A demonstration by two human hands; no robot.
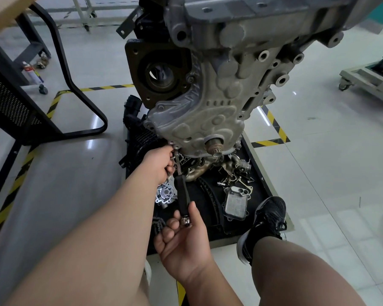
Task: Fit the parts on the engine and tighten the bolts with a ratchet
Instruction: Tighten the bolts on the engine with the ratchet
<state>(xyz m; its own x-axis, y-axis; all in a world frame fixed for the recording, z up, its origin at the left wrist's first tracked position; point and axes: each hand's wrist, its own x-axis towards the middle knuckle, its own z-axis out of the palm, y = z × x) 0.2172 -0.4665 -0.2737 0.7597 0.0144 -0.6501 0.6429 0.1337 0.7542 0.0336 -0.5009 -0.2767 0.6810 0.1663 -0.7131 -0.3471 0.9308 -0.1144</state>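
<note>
The ratchet [182, 195] sits on a bolt [176, 148] at the timing cover's [199, 120] lower corner — left hand [160, 161] fingers curl round its extension, right hand [181, 235] pinches the handle's end. Rigid steel, likely weighty — grip the handle low for leverage.

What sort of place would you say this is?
Most likely a vehicle-repair or training workshop: the left hand and right hand hold a ratchet to an engine, loose parts lie on a black tray beneath it, and yellow-and-black hazard tape marks bays on the floor.
</note>
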